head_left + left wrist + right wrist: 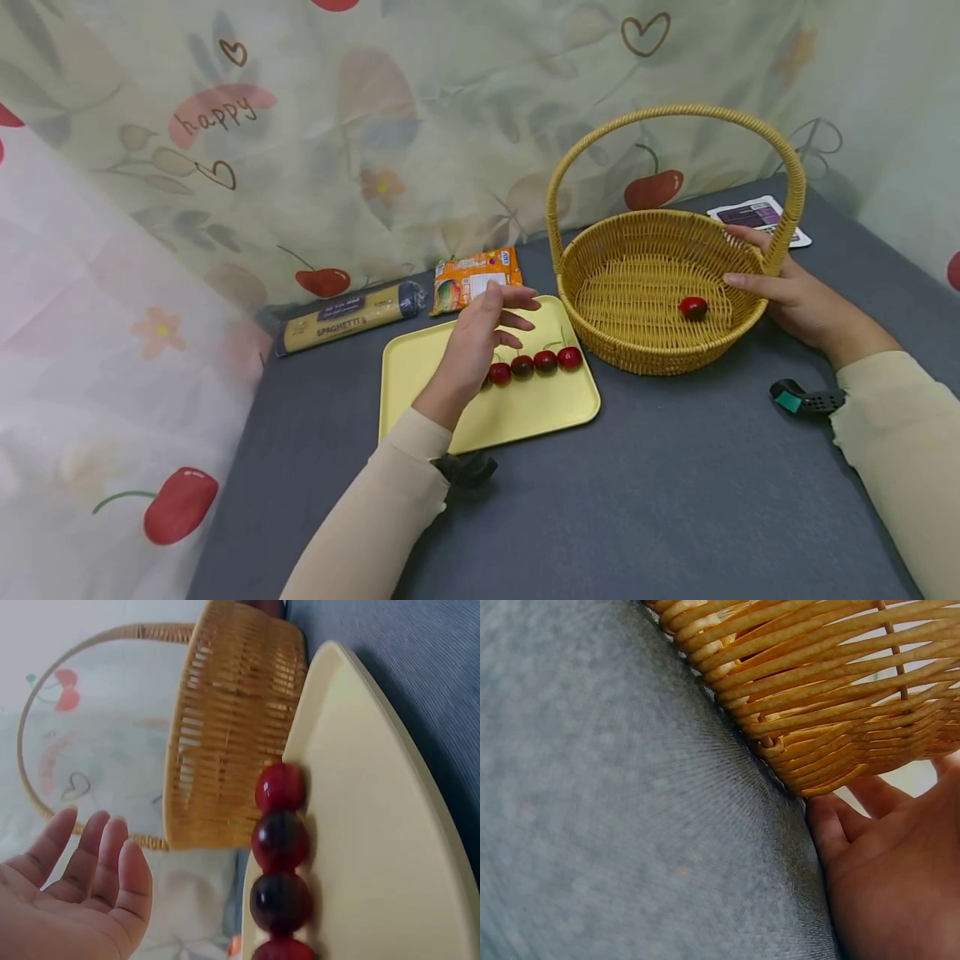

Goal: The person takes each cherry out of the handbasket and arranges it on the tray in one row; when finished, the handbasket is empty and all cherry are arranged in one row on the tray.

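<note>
My left hand [476,350] hovers over the yellow tray [525,417], its fingers loosely bent and nothing between them. Several dark red cherries [546,362] lie in a row on the tray, partly hidden behind that hand. In the left wrist view the cherries [280,840] sit beyond the palm, close to the basket. The wicker basket [622,350] with a tall arched handle stands right of the tray. One cherry [693,308] lies inside it. My right hand [806,308] grips the basket's right side by the handle's base, thumb over the rim.
A spaghetti pack [348,317] and an orange snack packet [477,279] lie behind the tray. Behind the basket is a white and purple packet [753,215]. A patterned cloth [420,150] hangs along the back of the grey table [637,500].
</note>
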